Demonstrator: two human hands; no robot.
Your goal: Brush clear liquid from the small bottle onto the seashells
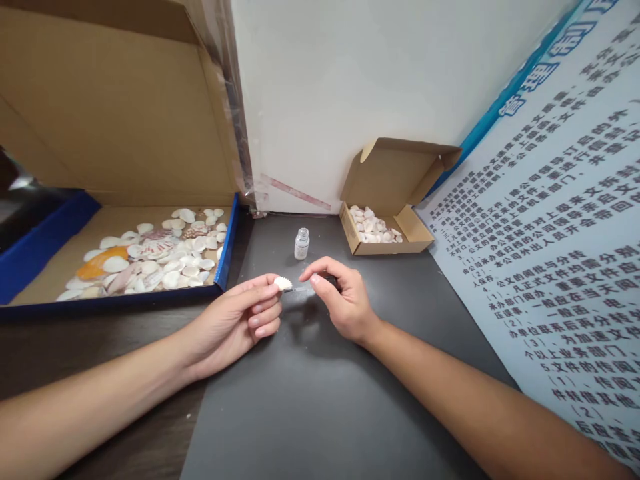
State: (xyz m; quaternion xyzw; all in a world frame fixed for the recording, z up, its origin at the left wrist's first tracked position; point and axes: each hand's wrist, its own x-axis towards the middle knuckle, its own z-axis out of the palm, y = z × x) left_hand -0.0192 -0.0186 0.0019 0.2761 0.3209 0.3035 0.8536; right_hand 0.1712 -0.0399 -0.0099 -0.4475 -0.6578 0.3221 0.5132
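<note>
Between the thumb and fingers of my left hand (253, 308) is a small white ribbed seashell (283, 284), held just above the grey mat. My right hand (343, 297) is close by on the right, its fingers curled and its thumb and index fingertips near the shell. A thin, clear stick (301, 289) with a darker tip spans from the shell's lower edge toward my right thumb. Its far end is hidden by the fingers. Beyond both hands a small clear glass bottle (301, 245) stands upright and uncapped, with a label.
At left, a large blue-edged cardboard box (229, 247) with a raised lid holds many shells (165, 260). A smaller open cardboard box (395, 249) with white shells stands back right. A white wall (400, 73) rises behind. A printed sheet (550, 220) borders the right.
</note>
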